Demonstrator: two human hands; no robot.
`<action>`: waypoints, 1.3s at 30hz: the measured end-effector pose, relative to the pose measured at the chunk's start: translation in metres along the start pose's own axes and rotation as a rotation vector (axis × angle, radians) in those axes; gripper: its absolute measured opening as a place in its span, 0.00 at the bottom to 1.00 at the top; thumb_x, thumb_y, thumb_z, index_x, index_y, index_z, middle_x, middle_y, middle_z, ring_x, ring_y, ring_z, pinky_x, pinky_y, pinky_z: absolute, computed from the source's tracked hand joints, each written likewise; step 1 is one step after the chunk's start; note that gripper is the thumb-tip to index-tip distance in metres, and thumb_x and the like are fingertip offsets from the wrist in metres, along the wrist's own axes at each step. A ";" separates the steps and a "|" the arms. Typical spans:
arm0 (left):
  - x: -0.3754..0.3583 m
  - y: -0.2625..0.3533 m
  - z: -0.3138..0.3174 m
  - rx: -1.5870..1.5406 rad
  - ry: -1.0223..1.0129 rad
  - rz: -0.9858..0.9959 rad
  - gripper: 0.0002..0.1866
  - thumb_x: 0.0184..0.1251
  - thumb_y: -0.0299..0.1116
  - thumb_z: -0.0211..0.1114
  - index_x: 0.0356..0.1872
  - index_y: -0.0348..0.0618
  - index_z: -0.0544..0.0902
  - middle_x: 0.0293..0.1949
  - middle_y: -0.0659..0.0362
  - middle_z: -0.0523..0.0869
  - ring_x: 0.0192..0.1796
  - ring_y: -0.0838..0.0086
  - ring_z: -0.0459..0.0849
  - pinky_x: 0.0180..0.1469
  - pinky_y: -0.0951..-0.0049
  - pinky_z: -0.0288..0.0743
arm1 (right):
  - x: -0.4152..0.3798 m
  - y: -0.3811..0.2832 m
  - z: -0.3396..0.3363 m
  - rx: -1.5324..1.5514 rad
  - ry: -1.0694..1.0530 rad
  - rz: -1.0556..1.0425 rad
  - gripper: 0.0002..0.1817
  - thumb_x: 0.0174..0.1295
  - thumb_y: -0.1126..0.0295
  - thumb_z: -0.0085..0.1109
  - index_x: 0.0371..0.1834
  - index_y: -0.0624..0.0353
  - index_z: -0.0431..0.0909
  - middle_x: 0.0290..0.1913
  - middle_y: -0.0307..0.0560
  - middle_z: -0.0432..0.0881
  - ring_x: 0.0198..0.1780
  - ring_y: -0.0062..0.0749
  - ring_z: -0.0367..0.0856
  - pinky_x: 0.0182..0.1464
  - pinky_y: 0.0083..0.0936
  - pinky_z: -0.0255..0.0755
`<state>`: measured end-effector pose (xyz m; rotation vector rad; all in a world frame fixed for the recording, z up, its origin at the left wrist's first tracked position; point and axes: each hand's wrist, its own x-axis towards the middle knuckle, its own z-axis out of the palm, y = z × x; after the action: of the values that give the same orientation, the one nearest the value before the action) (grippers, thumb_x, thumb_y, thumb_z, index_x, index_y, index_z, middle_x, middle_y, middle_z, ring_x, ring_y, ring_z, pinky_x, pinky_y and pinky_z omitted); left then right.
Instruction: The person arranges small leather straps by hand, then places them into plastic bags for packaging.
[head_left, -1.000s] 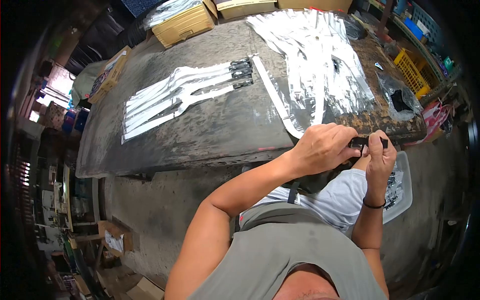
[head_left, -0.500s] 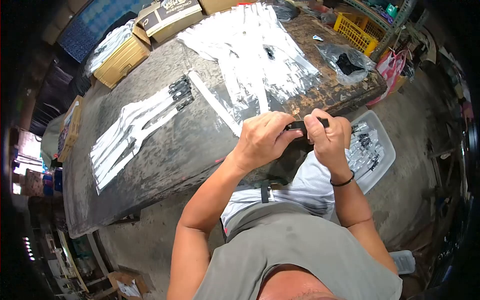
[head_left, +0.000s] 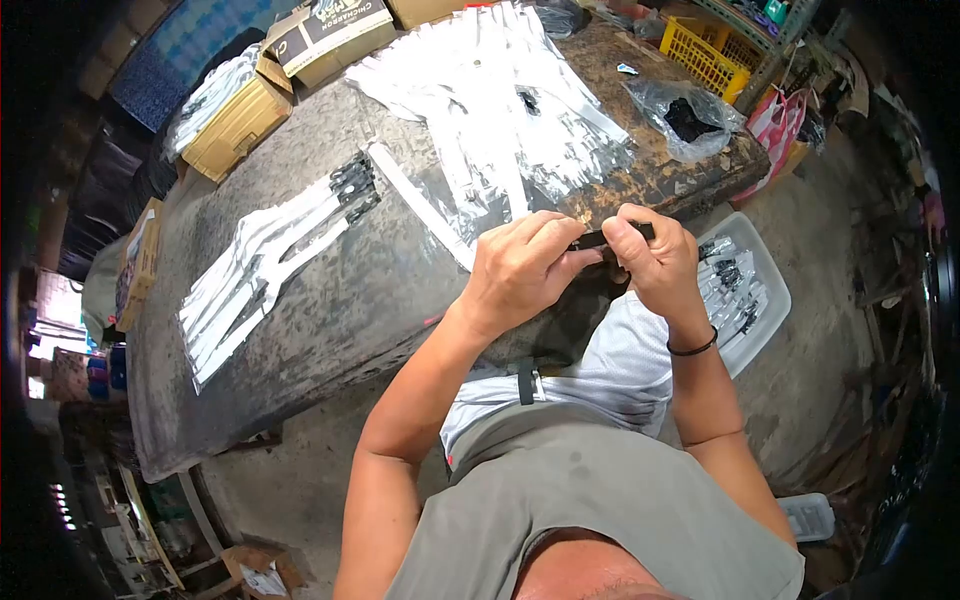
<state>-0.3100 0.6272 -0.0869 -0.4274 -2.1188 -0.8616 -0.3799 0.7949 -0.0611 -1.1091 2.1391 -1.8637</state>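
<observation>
Between my two hands, over the table's near edge, is a small black piece (head_left: 592, 240). My left hand (head_left: 522, 268) pinches its left end with thumb and fingers. The right end is gripped by my right hand (head_left: 655, 262), whose thumb lies on top. Beyond my left hand, a long white strip (head_left: 418, 204) lies slantwise on the dark table (head_left: 330, 310). A big heap of white strips (head_left: 500, 100) spreads behind it. Further left lies a smaller bundle of white strips (head_left: 265, 265) with black ends.
A clear plastic tub (head_left: 765, 325) of wrapped pieces stands right of my leg. Cardboard boxes (head_left: 235, 130) line the table's back left. A plastic bag (head_left: 680, 130) with something black lies at the back right, near a yellow crate (head_left: 705, 55).
My right hand has turned slightly and moved a little up, with its fingers closer round the black piece. The black piece lies more level and shows more between the hands.
</observation>
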 end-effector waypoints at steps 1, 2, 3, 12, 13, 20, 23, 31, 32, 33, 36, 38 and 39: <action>0.000 0.001 0.000 0.009 0.000 -0.008 0.15 0.46 0.26 0.78 0.35 0.36 0.81 0.29 0.54 0.84 0.23 0.68 0.81 0.26 0.72 0.74 | -0.002 0.002 -0.001 0.035 -0.019 0.091 0.14 0.69 0.67 0.56 0.27 0.65 0.74 0.20 0.34 0.65 0.26 0.14 0.60 0.25 0.20 0.57; 0.000 0.002 -0.001 0.020 0.002 -0.017 0.15 0.46 0.26 0.78 0.35 0.36 0.81 0.30 0.54 0.84 0.23 0.68 0.81 0.26 0.71 0.75 | -0.003 0.002 -0.002 0.034 -0.027 0.105 0.14 0.69 0.68 0.56 0.27 0.65 0.74 0.21 0.34 0.66 0.26 0.14 0.60 0.25 0.20 0.58; 0.000 0.001 0.000 0.031 0.006 0.007 0.15 0.46 0.26 0.78 0.35 0.36 0.82 0.30 0.54 0.84 0.24 0.67 0.81 0.26 0.71 0.75 | -0.003 0.003 -0.003 0.033 -0.037 0.119 0.14 0.69 0.68 0.56 0.27 0.66 0.74 0.22 0.34 0.67 0.27 0.14 0.61 0.26 0.20 0.58; -0.002 0.005 0.001 0.125 0.037 0.042 0.15 0.45 0.32 0.77 0.35 0.42 0.82 0.31 0.58 0.84 0.29 0.66 0.83 0.29 0.69 0.77 | -0.007 0.007 -0.004 -0.058 -0.032 -0.062 0.14 0.68 0.68 0.57 0.27 0.66 0.74 0.24 0.43 0.71 0.27 0.23 0.66 0.30 0.22 0.62; -0.001 0.007 0.000 0.117 0.032 0.053 0.16 0.45 0.30 0.77 0.36 0.41 0.83 0.31 0.56 0.85 0.29 0.65 0.84 0.29 0.69 0.78 | -0.009 0.008 -0.007 -0.056 -0.046 -0.069 0.14 0.68 0.67 0.57 0.27 0.66 0.74 0.24 0.43 0.71 0.27 0.23 0.66 0.30 0.23 0.62; 0.001 0.012 -0.016 -0.286 -0.104 -0.113 0.37 0.49 0.43 0.81 0.59 0.38 0.75 0.46 0.56 0.85 0.35 0.71 0.83 0.43 0.73 0.79 | -0.006 -0.009 -0.023 -0.128 0.052 -0.294 0.12 0.66 0.68 0.59 0.27 0.64 0.75 0.25 0.43 0.73 0.26 0.29 0.69 0.30 0.24 0.62; 0.003 -0.002 -0.024 -0.381 -0.300 -0.188 0.33 0.53 0.39 0.79 0.58 0.37 0.76 0.45 0.58 0.85 0.37 0.74 0.83 0.48 0.72 0.77 | -0.002 -0.017 -0.032 -0.154 0.045 -0.420 0.09 0.64 0.72 0.61 0.27 0.64 0.75 0.24 0.42 0.72 0.26 0.26 0.68 0.29 0.23 0.61; 0.014 -0.005 -0.013 -0.443 -0.325 -0.399 0.14 0.63 0.38 0.71 0.38 0.36 0.82 0.30 0.62 0.83 0.34 0.80 0.78 0.39 0.76 0.72 | 0.018 -0.012 -0.039 -0.111 0.182 -0.279 0.12 0.67 0.65 0.62 0.31 0.61 0.76 0.24 0.37 0.70 0.26 0.20 0.65 0.29 0.21 0.61; 0.017 -0.006 -0.011 -0.434 -0.313 -0.382 0.14 0.64 0.38 0.71 0.37 0.36 0.82 0.30 0.62 0.82 0.34 0.80 0.77 0.38 0.76 0.72 | 0.019 -0.012 -0.039 -0.098 0.174 -0.275 0.12 0.67 0.65 0.61 0.31 0.61 0.76 0.25 0.38 0.70 0.27 0.21 0.66 0.30 0.21 0.61; 0.020 -0.004 -0.012 -0.408 -0.334 -0.378 0.13 0.65 0.37 0.70 0.38 0.36 0.81 0.30 0.62 0.83 0.36 0.80 0.78 0.40 0.76 0.72 | 0.019 -0.012 -0.039 -0.084 0.164 -0.271 0.11 0.68 0.65 0.60 0.31 0.61 0.76 0.25 0.38 0.70 0.27 0.21 0.66 0.31 0.21 0.62; 0.030 0.007 -0.006 -0.461 -0.270 -0.400 0.13 0.66 0.37 0.69 0.40 0.36 0.81 0.31 0.62 0.83 0.37 0.80 0.78 0.41 0.76 0.73 | 0.021 -0.015 -0.039 -0.112 0.130 -0.288 0.12 0.70 0.65 0.56 0.32 0.62 0.75 0.29 0.40 0.70 0.31 0.25 0.67 0.35 0.21 0.63; 0.034 0.009 0.001 -0.538 -0.228 -0.391 0.14 0.64 0.35 0.70 0.40 0.35 0.80 0.29 0.60 0.83 0.33 0.80 0.78 0.38 0.76 0.74 | 0.024 -0.014 -0.038 -0.151 0.129 -0.328 0.13 0.70 0.65 0.56 0.31 0.62 0.75 0.30 0.41 0.71 0.32 0.27 0.68 0.36 0.23 0.64; 0.036 0.010 0.005 -0.578 -0.207 -0.388 0.14 0.63 0.35 0.71 0.41 0.35 0.80 0.28 0.58 0.83 0.31 0.79 0.78 0.36 0.76 0.75 | 0.024 -0.013 -0.039 -0.168 0.122 -0.337 0.12 0.70 0.65 0.56 0.33 0.62 0.75 0.31 0.42 0.71 0.33 0.28 0.69 0.37 0.23 0.65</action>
<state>-0.3301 0.6386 -0.0570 -0.4122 -2.1479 -1.7366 -0.4112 0.8136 -0.0307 -1.5116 2.3333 -1.9552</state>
